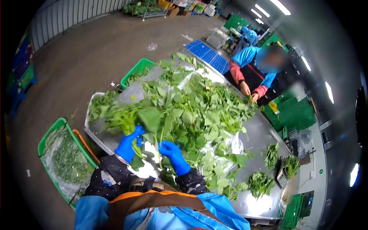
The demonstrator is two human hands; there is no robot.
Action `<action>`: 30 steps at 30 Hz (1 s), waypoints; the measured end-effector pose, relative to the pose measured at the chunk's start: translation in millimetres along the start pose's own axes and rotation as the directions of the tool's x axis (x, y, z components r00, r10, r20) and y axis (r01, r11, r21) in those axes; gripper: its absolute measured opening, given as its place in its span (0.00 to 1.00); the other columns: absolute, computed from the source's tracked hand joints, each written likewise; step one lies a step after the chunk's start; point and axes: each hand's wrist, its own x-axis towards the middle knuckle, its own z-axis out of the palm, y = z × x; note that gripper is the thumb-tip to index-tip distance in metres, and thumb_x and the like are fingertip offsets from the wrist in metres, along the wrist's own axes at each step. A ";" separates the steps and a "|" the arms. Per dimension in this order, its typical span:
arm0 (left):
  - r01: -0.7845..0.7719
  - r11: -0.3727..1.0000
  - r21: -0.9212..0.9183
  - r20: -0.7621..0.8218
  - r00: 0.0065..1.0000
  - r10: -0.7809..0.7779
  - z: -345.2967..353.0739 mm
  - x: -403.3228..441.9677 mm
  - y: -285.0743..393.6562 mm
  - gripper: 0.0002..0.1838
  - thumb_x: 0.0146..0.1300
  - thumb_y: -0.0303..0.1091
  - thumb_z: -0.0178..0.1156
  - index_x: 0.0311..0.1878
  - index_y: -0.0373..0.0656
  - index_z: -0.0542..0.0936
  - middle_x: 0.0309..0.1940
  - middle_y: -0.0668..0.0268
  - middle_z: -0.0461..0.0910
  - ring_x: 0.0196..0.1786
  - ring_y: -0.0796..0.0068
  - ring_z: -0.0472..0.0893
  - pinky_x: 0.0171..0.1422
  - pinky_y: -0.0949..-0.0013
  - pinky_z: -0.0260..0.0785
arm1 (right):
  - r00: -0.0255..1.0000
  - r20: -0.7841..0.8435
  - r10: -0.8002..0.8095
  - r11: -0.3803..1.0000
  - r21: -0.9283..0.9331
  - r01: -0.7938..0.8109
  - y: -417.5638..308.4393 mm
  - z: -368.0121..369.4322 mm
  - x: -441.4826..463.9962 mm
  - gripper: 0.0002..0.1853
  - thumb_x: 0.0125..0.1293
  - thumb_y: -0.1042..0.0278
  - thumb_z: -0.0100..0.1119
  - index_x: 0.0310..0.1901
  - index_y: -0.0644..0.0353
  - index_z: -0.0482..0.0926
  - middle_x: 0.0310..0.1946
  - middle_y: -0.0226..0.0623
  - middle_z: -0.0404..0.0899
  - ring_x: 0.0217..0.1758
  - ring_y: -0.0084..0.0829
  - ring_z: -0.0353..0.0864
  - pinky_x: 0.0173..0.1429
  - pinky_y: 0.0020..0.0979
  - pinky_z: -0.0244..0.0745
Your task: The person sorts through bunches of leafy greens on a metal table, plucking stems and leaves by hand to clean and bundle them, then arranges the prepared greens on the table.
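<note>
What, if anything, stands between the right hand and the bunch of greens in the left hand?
Nothing solid shows between the right hand and the bunch of greens in the left hand. Only thin stems and a blurred leaf show around the gap; they would probably give way easily.

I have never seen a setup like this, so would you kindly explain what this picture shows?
Of course. No machine is at work: a person wears one camera on the head, looking forward and down past their own body. The two blue-gloved hands in front are theirs. The left hand grips a bunch of greens; the right hand appears to pinch a leafy stem, though motion blurs it slightly. A large heap of leafy greens covers much of the metal table. Across it, another person's hands are at the heap's far edge.
</note>
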 end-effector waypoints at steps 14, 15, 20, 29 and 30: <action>0.348 0.918 -0.189 0.387 0.886 -0.256 -6.2 -1.8 -35.2 0.24 0.57 0.25 0.46 0.59 0.38 0.63 0.52 0.58 0.71 0.51 0.64 0.74 0.57 0.62 0.66 | 0.999 0.011 0.033 0.994 -0.109 -0.031 27.3 -13.0 -10.7 0.12 0.54 0.74 0.58 0.41 0.63 0.76 0.36 0.29 0.77 0.39 0.20 0.73 0.46 0.23 0.67; 0.357 0.907 -0.223 0.410 0.879 -0.245 -4.8 -3.8 -34.5 0.24 0.56 0.24 0.46 0.59 0.37 0.63 0.52 0.58 0.71 0.51 0.64 0.74 0.57 0.63 0.67 | 1.000 -0.008 0.019 0.995 -0.097 -0.020 27.3 -13.0 -10.4 0.11 0.54 0.74 0.58 0.41 0.63 0.76 0.36 0.30 0.77 0.39 0.20 0.74 0.47 0.23 0.67; 0.390 0.915 -0.107 0.373 0.868 -0.326 -4.7 -4.0 -32.6 0.25 0.56 0.22 0.49 0.59 0.38 0.64 0.52 0.61 0.72 0.51 0.69 0.74 0.55 0.67 0.68 | 0.998 -0.055 -0.040 0.997 -0.061 0.036 26.9 -11.3 -4.9 0.12 0.55 0.74 0.58 0.42 0.64 0.76 0.37 0.30 0.77 0.39 0.21 0.74 0.47 0.23 0.67; 0.001 0.998 -0.067 0.162 0.987 0.010 -8.5 13.1 -37.4 0.12 0.60 0.33 0.55 0.44 0.38 0.73 0.30 0.65 0.76 0.32 0.73 0.76 0.39 0.72 0.69 | 0.995 -0.004 -0.101 0.993 -0.064 0.101 5.6 13.3 -14.8 0.04 0.54 0.77 0.56 0.33 0.63 0.74 0.29 0.29 0.75 0.33 0.20 0.72 0.41 0.23 0.67; -0.077 0.995 -0.064 0.102 0.991 0.083 -25.8 25.4 -38.7 0.11 0.59 0.33 0.56 0.42 0.39 0.74 0.30 0.66 0.76 0.33 0.75 0.75 0.39 0.73 0.68 | 0.994 0.063 -0.087 0.992 -0.082 0.092 -1.3 12.4 -20.8 0.03 0.54 0.77 0.56 0.32 0.63 0.74 0.29 0.29 0.75 0.33 0.20 0.72 0.41 0.23 0.67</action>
